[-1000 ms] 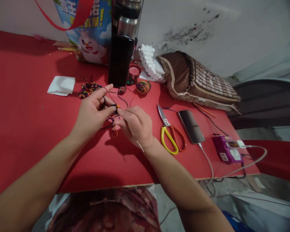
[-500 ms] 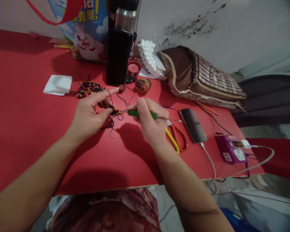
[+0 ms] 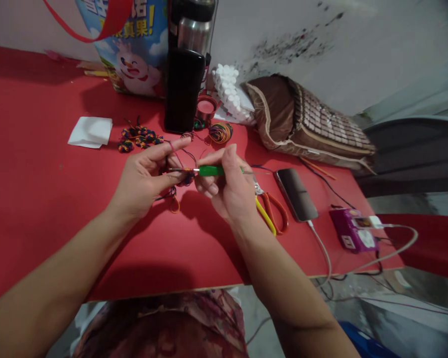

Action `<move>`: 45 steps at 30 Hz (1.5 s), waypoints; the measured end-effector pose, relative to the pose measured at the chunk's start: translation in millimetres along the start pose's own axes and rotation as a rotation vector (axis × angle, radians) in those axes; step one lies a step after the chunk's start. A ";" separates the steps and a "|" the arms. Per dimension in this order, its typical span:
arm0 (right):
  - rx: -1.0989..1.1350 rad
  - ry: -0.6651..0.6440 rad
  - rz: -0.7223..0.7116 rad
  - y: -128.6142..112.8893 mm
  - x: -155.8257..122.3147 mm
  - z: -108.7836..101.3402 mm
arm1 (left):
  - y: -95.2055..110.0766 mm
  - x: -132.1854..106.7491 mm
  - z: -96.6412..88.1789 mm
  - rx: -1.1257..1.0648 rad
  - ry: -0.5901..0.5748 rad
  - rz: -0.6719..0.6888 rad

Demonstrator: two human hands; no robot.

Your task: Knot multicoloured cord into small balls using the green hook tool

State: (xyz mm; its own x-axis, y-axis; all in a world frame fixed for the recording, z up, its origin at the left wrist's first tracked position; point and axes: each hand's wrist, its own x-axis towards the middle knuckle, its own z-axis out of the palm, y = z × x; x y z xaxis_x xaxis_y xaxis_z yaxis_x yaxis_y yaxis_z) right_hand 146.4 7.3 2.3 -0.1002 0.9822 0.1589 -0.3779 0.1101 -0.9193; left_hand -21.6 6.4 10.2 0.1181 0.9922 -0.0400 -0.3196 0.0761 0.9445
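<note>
My right hand is closed around the green handle of a crochet hook. The hook's metal shaft reaches left to my left fingertips. Between thumb and fingers, my left hand pinches a small dark multicoloured piece of crochet, partly hidden by the fingers. A strand of yarn runs over the raised left index finger, and loose loops of yarn hang below the hand. Just behind my left hand lies a cluster of finished-looking multicoloured knotted pieces. A ball of multicoloured yarn rests beyond my right hand.
Scissors with yellow and orange handles lie right of my right hand, then a charging phone and a purple power box. A black phone stands upright at the back. Folded white paper lies left; a brown cushion sits back right.
My right hand has turned and the crochet hook has shifted, its metal end now at the left fingertips over the crochet piece. The left index finger reaches slightly further right.
</note>
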 end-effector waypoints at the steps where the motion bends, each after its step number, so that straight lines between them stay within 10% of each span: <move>1: -0.010 0.012 0.018 1.6 0.9 -0.6 | 0.2 -0.5 0.7 -0.004 0.012 -0.009; 20: -0.054 -0.154 0.023 -4.4 -7.1 -5.6 | 4.1 -5.5 -0.5 0.110 0.000 0.080; 28: 0.031 0.132 0.037 8.9 -0.5 6.9 | -1.1 -3.7 10.2 0.028 0.068 0.060; 45: -0.109 0.128 0.009 16.9 -6.6 9.8 | -2.1 -8.9 12.7 0.031 0.146 -0.013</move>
State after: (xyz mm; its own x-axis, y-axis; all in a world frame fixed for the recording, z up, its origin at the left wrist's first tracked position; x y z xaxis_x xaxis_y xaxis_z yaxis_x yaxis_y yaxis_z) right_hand 131.6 1.1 -10.7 0.0171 0.9938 0.1096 -0.2743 0.1101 -0.9553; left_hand -10.1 -3.9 12.8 -0.0168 0.9951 -0.0975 -0.2893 0.0885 0.9531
